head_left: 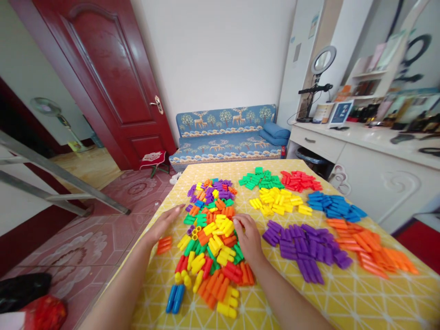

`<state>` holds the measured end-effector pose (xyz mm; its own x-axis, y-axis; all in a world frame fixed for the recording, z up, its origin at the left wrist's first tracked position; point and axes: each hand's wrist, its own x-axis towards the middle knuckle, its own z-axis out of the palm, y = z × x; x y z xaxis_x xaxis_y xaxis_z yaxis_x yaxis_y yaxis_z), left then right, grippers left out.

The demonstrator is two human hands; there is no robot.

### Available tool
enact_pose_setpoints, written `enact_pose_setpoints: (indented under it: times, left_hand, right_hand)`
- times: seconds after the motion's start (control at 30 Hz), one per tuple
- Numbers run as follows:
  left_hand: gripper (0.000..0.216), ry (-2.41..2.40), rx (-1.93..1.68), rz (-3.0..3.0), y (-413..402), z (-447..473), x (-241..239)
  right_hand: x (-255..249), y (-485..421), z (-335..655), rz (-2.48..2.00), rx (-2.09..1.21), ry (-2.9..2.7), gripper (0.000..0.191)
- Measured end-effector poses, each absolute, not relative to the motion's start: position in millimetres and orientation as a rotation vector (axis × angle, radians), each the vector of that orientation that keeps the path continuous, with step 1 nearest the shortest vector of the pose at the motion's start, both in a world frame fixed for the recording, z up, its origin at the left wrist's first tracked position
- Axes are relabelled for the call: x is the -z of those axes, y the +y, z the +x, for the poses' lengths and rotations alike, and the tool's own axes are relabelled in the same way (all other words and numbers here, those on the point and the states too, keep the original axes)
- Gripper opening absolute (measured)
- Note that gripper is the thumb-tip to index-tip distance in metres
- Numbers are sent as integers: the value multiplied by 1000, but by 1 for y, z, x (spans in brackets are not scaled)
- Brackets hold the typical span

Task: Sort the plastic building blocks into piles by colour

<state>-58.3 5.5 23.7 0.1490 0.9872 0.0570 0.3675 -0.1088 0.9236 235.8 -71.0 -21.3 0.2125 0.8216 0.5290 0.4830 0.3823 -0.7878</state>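
A mixed pile of plastic tube-shaped building blocks (216, 245) in several colours lies between my hands on the table. My left hand (168, 223) is at the pile's left edge, fingers stretched out and holding nothing. On the pile's right side, my right hand (248, 238) has its fingers curled in beside the yellow blocks (220, 227); whatever is between its fingertips is hidden. Under my left wrist lies an orange block (164, 245), apart from the pile. A blue block (175, 299) sits at the near end.
Single-colour heaps lie to the right: green (260, 178), red (299, 181), yellow (280, 200), blue (335, 206), purple (307, 247) and orange (371, 247). A yellow patterned cloth (275, 302) covers the table. Beyond stand a blue sofa (223, 140) and a white dresser (378, 165).
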Motion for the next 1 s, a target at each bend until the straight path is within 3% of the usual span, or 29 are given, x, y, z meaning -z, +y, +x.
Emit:
enact_pose_setpoints:
  times: [0.33, 0.53, 0.83, 1.0]
  left_hand:
    - [58, 1376, -1151, 1619, -9, -16, 6]
    - [58, 1242, -1418, 1255, -4, 0, 6]
    - [56, 1046, -1407, 1018, -6, -7, 8]
    - [51, 989, -1443, 957, -10, -1, 4]
  right_hand:
    - [22, -72, 237, -1256, -332, -1450, 25]
    - [16, -78, 235, -1276, -308, -1579, 31]
    - [6, -98, 217, -1001, -683, -1627, 23]
    - [-1, -103, 215, -964, -510, -1688, 18]
